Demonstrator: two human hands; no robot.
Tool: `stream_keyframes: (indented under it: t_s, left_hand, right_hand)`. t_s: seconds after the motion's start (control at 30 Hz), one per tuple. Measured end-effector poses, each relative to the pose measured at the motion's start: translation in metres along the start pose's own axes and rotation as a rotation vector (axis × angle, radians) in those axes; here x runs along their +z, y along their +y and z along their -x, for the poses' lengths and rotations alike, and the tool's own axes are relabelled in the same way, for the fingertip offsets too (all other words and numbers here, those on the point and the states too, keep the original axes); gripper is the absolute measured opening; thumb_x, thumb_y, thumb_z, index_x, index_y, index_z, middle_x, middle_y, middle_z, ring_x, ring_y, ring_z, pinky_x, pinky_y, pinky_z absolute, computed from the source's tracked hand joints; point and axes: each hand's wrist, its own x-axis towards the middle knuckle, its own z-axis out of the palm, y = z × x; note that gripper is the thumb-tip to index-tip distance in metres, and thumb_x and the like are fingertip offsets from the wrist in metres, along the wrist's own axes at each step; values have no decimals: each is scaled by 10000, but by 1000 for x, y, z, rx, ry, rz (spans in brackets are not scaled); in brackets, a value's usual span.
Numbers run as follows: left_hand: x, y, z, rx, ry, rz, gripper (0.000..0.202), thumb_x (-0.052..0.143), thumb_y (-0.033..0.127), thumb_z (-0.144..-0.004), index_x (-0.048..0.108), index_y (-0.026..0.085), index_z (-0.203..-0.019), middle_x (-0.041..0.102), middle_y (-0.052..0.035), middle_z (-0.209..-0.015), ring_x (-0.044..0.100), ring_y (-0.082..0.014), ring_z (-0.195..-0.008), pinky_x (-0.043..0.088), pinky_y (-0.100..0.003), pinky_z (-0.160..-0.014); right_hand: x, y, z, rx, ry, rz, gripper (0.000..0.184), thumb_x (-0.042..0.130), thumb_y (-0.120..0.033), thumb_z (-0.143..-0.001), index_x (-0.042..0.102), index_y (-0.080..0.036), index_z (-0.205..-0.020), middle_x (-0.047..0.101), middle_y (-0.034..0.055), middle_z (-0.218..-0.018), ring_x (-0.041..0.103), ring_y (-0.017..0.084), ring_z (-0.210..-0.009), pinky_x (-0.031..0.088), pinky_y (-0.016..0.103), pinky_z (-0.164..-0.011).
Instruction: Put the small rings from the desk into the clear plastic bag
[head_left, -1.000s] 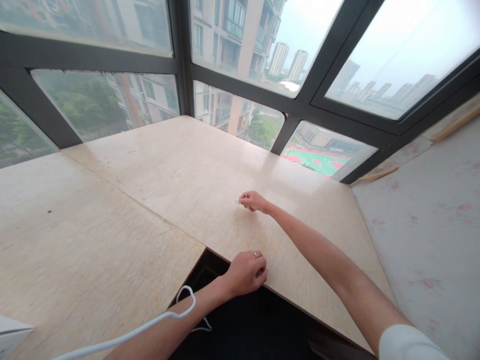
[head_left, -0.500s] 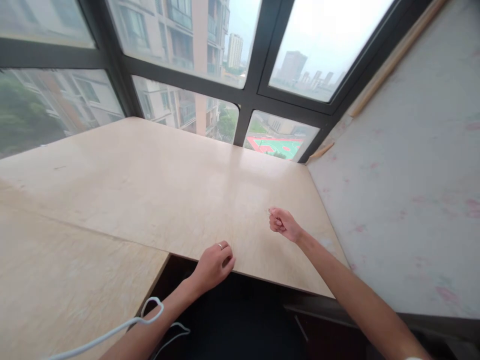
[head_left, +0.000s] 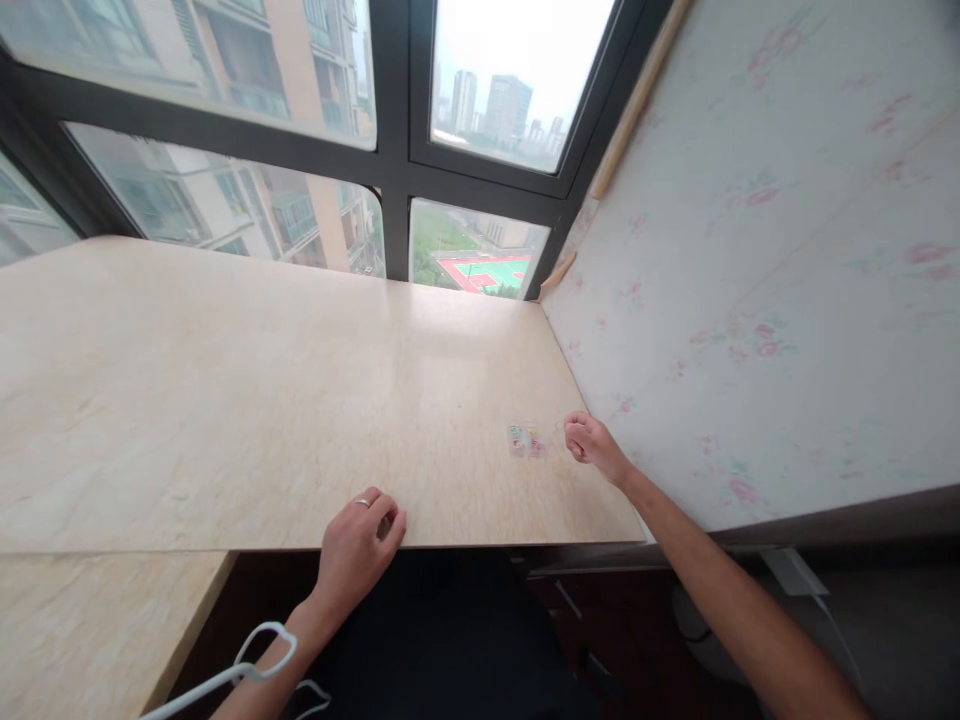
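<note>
My right hand (head_left: 589, 440) is closed in a fist above the right part of the pale marbled countertop (head_left: 300, 400), near the wall. Just left of its fingers is a small clear charm (head_left: 527, 441) with coloured print. A thin ring shape shows between the charm and the fist, so the charm seems to hang from it. How the fingers grip it is hidden. My left hand (head_left: 361, 535), with a ring on one finger, rests at the counter's front edge. Its fingers are loosely curled, and nothing shows in them.
A dark-framed window (head_left: 394, 160) runs along the back. The flower-patterned wall (head_left: 750, 280) bounds the right side. A white cable (head_left: 262, 650) loops over my left forearm. A white box-shaped object (head_left: 795, 572) with a cord lies low at the right.
The view has turned to the right. My right hand has moved toward the wall, still closed, and the clear charm has come into sight beside it. My left hand stays at the counter edge.
</note>
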Motion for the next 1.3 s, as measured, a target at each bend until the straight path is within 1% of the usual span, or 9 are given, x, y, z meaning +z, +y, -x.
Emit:
stream_keyframes:
  t_s: [0.17,0.33,0.5,0.63,0.8,0.87,1.07,1.17,1.3]
  left_hand:
    - [7,9,-1,-39,77,-70,254,447,316,-901,525,195,-691,573,-21,-727,531,-184,-685,360,-296,-634]
    - [7,12,-2,-85,103,-64,285,437,331,-900,532,194,-669,570,-27,-703,530,-192,-679,364,-296,-628]
    - [6,27,-8,-211,44,113,298,462,400,-891,553,195,-694,578,-12,-658,523,-180,-608,378,-301,-600]
    - [16,65,-22,-227,-27,483,310,464,428,-904,561,188,-733,569,5,-624,512,-139,-533,409,-267,-546]
    - [38,116,-47,-154,-76,791,282,543,390,-882,625,180,-1052,671,-51,-865,546,-113,-574,471,-255,-580]
    - [45,128,-56,-158,-90,877,306,564,387,-872,638,178,-1084,684,-63,-888,562,-116,-591,481,-251,-578]
    - [56,141,-64,-177,-115,999,238,561,359,-878,706,171,-870,710,-62,-824,623,-145,-666,499,-256,-624]
    - [59,142,-63,-197,-123,982,229,568,356,-874,700,170,-855,712,-58,-801,632,-153,-679,502,-257,-627]
    - [62,144,-63,-177,-101,941,226,569,352,-876,707,174,-870,716,-60,-823,634,-159,-713,496,-264,-643]
  right_hand:
    - [2,18,-8,-102,-14,292,184,558,-367,-762,476,-203,-778,452,-87,-473,370,79,-413,248,191,-415]
    - [6,24,-9,-114,-15,339,182,547,-370,-773,493,-197,-786,460,-84,-478,387,83,-419,266,192,-417]
    - [20,15,4,-49,-18,138,204,572,-384,-764,485,-200,-779,445,-91,-456,342,66,-386,230,179,-391]
    - [42,14,23,31,-57,-91,217,594,-391,-771,488,-205,-803,421,-104,-415,258,52,-358,151,170,-369]
    - [73,19,47,73,-127,-344,231,607,-400,-792,475,-210,-791,392,-117,-392,194,41,-336,121,175,-358]
    - [83,22,54,62,-115,-418,242,609,-416,-802,479,-211,-788,380,-119,-386,189,41,-332,131,175,-357]
    - [101,32,72,46,29,-580,275,627,-433,-821,486,-212,-736,338,-118,-399,194,45,-345,156,172,-359]
    - [105,36,78,75,77,-608,282,627,-449,-827,506,-212,-736,338,-111,-406,212,53,-353,188,175,-362]
    - [104,39,81,92,156,-553,273,676,-455,-794,568,-212,-855,397,-100,-424,242,59,-354,193,169,-345]
